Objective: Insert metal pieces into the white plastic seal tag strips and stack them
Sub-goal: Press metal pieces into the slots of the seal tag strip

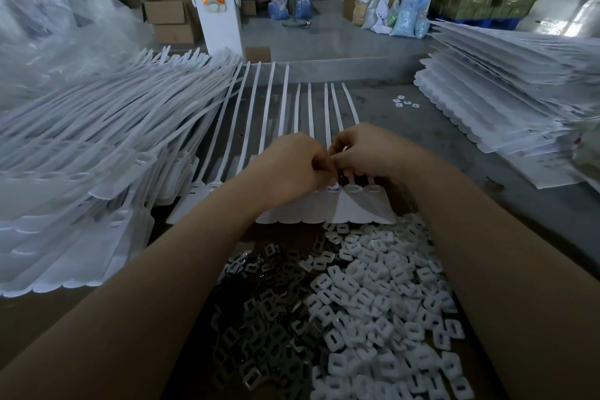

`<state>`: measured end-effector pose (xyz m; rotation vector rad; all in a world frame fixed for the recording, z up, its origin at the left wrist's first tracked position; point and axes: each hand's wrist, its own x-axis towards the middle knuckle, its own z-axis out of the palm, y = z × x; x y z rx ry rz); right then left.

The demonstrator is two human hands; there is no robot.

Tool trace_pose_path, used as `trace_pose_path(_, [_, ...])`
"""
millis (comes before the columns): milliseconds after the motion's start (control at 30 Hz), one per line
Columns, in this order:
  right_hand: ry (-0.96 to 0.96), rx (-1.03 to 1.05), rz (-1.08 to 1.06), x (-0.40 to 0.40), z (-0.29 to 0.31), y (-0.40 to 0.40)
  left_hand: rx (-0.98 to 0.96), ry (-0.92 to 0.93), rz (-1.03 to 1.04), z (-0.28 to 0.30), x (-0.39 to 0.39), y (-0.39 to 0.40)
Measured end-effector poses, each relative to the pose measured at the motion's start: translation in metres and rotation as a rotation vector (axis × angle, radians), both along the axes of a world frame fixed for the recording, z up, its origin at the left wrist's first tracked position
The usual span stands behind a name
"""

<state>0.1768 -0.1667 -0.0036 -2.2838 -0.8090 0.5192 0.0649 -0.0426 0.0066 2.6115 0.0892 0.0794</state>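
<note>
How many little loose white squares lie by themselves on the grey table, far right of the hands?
5, as far as the blur allows. The white squares sit in one tight cluster on the table, beyond the right hand and just left of the big white stack.

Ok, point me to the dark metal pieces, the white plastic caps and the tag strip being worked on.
metal pieces (259, 312): head view, middle of the dark heap.
white plastic caps (383, 295): head view, middle of the white heap.
tag strip (354, 209): head view, flat tag end below the hands.

White tag strip sheet (328, 209) flat on bench; metal pieces (259, 318) heaped nearer.
</note>
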Motion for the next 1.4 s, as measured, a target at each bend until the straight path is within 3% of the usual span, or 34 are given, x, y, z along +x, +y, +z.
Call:
trace_pose_path(100, [-0.005,-0.002,-0.003,0.000,0.001,0.001,-0.002,0.003,0.001,0.000,0.000,0.001])
trace_pose_path(300, [0.000,-0.008,-0.007,0.000,0.001,0.001,-0.232,-0.002,0.075,0.003,-0.002,0.005])
trace_pose_path(700, [0.030,0.022,-0.010,0.000,0.001,0.001,-0.027,0.005,-0.017,0.003,-0.001,-0.002])
trace_pose_path(1133, [0.001,-0.015,0.004,-0.001,0.001,0.002,-0.089,-0.006,0.039,-0.004,0.001,-0.001])
trace_pose_path(1400, [0.000,-0.032,0.002,-0.001,0.002,0.002,0.211,0.031,-0.149,0.011,-0.007,0.002])
